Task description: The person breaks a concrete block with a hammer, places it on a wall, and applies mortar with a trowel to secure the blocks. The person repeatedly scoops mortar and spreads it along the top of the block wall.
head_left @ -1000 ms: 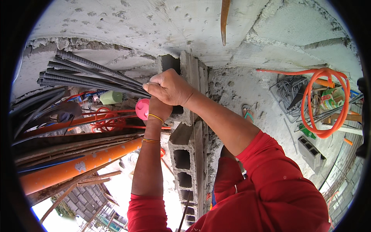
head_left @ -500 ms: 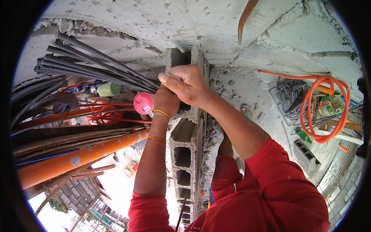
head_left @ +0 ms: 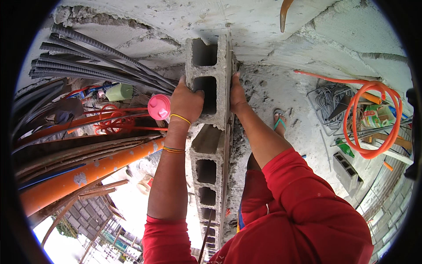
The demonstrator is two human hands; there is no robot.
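Nearest, a row of hollow concrete blocks (head_left: 206, 185) is running forward, seemingly already laid. Farther along, the left hand (head_left: 183, 103) is gripping the end block (head_left: 205, 71), its thumb hooking into a cell; the right hand (head_left: 238, 97) is lying along the opposite side, fingers extending straight. That block is sitting atop the row's far end, near the wall (head_left: 255, 39), apparently placed but not yet being released.

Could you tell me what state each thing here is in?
Left hand: curled over the upper block, on its left side
Right hand: against the block's right side
Upper block: hollow, cavities open
Pink-lidded container: seems shut
Orange hose: coiled
Steel bars: piled together
Orange pipe: pale-patched
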